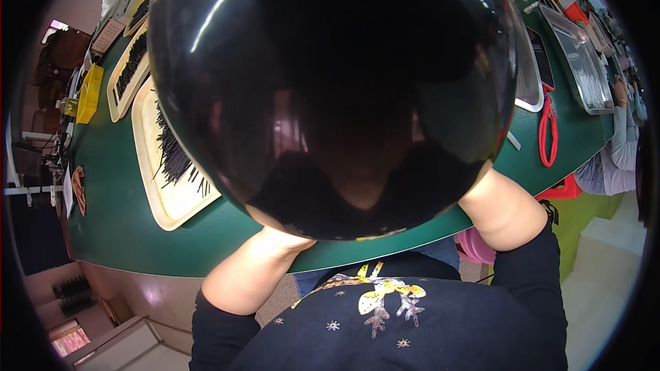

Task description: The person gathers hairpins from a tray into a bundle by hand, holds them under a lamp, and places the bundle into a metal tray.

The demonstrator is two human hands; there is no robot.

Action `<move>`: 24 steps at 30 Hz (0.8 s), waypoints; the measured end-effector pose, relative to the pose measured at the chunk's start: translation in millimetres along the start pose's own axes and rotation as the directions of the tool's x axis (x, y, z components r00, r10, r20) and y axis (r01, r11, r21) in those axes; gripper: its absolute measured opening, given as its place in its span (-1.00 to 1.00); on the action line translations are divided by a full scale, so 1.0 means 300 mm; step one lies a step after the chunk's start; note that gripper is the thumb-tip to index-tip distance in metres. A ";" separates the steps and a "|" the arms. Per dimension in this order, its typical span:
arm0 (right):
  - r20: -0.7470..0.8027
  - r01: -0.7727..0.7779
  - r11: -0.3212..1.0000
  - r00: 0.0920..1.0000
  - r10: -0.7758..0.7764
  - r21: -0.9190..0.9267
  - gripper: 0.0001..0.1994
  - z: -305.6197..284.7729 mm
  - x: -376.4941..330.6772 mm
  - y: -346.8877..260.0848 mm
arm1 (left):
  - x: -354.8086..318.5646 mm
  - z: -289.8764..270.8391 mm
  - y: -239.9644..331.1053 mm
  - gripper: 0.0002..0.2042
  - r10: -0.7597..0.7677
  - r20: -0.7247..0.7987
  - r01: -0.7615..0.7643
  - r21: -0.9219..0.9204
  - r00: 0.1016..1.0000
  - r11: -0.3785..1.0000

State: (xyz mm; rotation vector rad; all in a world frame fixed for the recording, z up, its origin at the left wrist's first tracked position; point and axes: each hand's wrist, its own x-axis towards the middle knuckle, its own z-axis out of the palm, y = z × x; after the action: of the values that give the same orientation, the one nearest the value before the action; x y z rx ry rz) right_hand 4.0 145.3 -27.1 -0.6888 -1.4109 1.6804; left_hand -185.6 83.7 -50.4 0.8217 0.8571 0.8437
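Large glossy black dome-shaped object point(333, 89) fills centre of view, spanning 9 to 3 o'clock above the body, hiding most of the green surface point(117, 206). Both bare forearms rise from 6 o'clock and vanish beneath the dome's lower rim: left at 7 o'clock, right at 4 o'clock. Hands themselves hidden behind it; spread of fingers and any grip cannot be told. Cream rectangular tray point(155, 185) with thin black sticks point(172, 154) at 9 o'clock, just beside the dome's left edge. Red looped cord point(548, 134) at 3 o'clock. Metal tray point(584, 72) at 2 o'clock.
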 end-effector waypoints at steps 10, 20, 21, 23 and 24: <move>-0.165 -0.105 0.994 0.981 0.098 -0.039 -0.84 -0.032 0.015 -0.018 | 0.000 -0.012 0.000 -0.71 0.065 -0.020 -0.064 0.062 0.998 0.996; 0.021 -0.035 0.996 0.999 0.033 0.085 -0.73 -0.042 0.005 -0.056 | -0.016 -0.061 -0.046 -0.70 0.015 0.055 0.000 -0.261 0.998 0.965; 0.021 -0.060 0.995 0.998 0.059 0.084 -0.74 -0.042 0.004 -0.055 | -0.016 -0.056 -0.041 -0.70 0.014 0.056 0.002 -0.261 0.998 0.965; 0.043 -0.058 0.998 0.997 0.060 -0.029 -0.79 -0.042 -0.001 -0.062 | -0.018 -0.043 -0.022 -0.70 0.010 0.018 -0.005 -0.261 1.000 0.965; 0.057 -0.043 0.995 0.997 0.048 -0.086 -0.81 -0.034 -0.003 -0.056 | -0.017 -0.045 -0.024 -0.70 0.010 0.018 -0.005 -0.260 1.000 0.966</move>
State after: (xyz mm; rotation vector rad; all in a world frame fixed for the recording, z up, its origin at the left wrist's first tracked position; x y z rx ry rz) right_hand 16.9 150.5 -13.2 -0.7286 -1.5256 1.6967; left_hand -197.5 79.9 -60.7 0.6013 0.7080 0.9315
